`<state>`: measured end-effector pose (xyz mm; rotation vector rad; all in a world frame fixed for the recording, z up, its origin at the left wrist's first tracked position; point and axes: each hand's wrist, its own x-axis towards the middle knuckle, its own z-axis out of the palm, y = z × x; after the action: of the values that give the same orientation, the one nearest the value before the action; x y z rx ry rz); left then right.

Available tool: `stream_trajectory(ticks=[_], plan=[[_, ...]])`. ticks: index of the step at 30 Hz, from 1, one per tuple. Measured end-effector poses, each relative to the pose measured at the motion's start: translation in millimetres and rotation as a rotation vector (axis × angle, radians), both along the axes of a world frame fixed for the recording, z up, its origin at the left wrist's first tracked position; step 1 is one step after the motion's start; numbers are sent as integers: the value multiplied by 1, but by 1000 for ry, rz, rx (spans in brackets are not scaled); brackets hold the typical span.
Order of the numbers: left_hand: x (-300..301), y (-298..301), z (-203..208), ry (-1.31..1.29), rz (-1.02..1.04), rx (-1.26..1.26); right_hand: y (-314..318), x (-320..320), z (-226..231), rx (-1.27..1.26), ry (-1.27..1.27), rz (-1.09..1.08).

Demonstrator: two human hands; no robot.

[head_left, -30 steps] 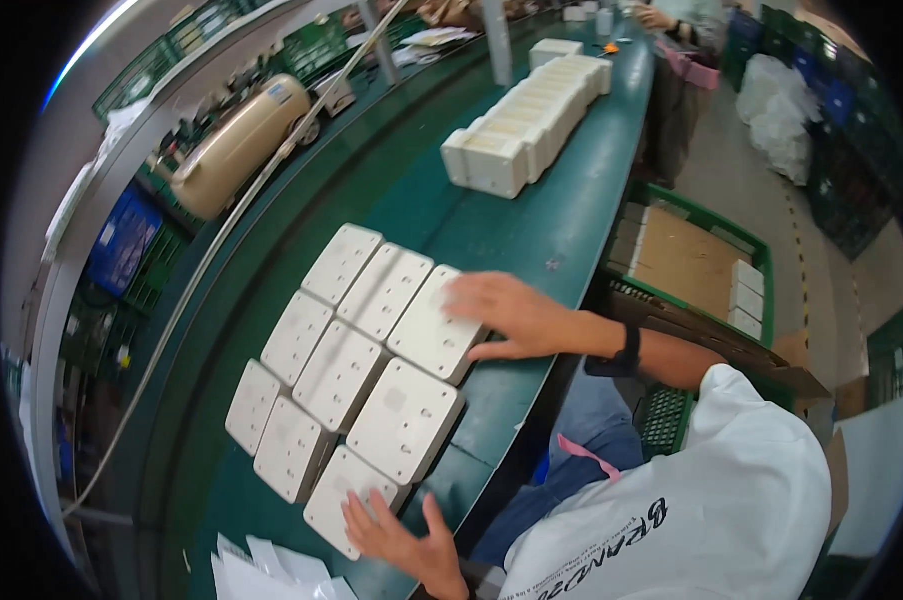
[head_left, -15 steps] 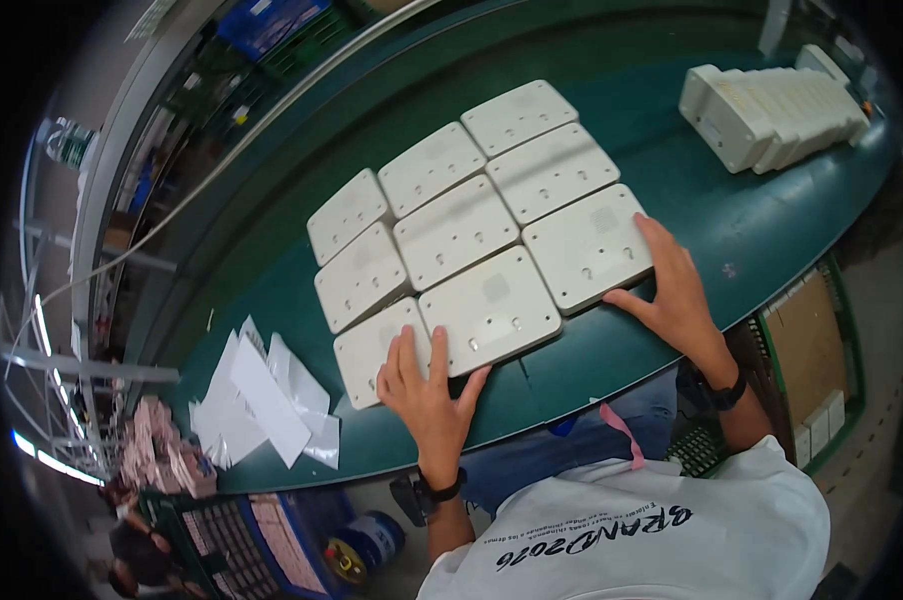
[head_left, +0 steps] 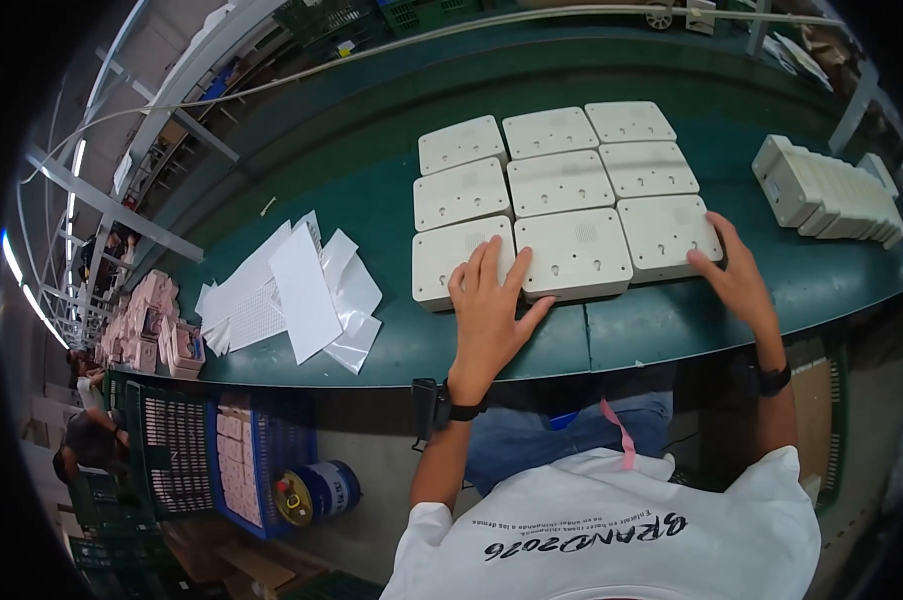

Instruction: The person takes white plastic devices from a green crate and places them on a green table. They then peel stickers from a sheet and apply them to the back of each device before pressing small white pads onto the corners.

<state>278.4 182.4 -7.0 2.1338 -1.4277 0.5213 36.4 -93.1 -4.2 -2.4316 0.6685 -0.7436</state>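
Touching boxes (head_left: 577,240): 2 hands (head_left: 490,325); shirt (head_left: 612,525) black-lettered.

Nine off-white, round-cornered boxes (head_left: 559,182) lie on a green tabletop (head_left: 372,180) in three rows of three, close together with narrow gaps between some. Their upturned faces have small corner holes and keyhole-like slots, and several show a faint greyish patch.

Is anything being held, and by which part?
Nothing looks gripped: the left hand rests across two white boxes, the right hand touches another box at its right end.
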Motion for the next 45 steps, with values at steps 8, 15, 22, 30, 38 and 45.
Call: stream_trajectory(ticks=[8, 15, 22, 30, 38, 45], plan=[[49, 58, -6, 179, -9, -298, -138, 114, 6, 202, -45, -58], [181, 207, 1, 26, 668, -100, -161, 119, -26, -74, 70, 116], [207, 223, -30, 73, 674, 183, -144, 87, 2, 319, 34, -52], [199, 267, -57, 333, 425, -295, -65, 17, -36, 475, -164, -174], [155, 226, -37, 35, 463, -86, -73, 5, -62, 593, -344, -170], [120, 201, -38, 78, 390, 10, -82, -1, -67, 545, -335, -202]])
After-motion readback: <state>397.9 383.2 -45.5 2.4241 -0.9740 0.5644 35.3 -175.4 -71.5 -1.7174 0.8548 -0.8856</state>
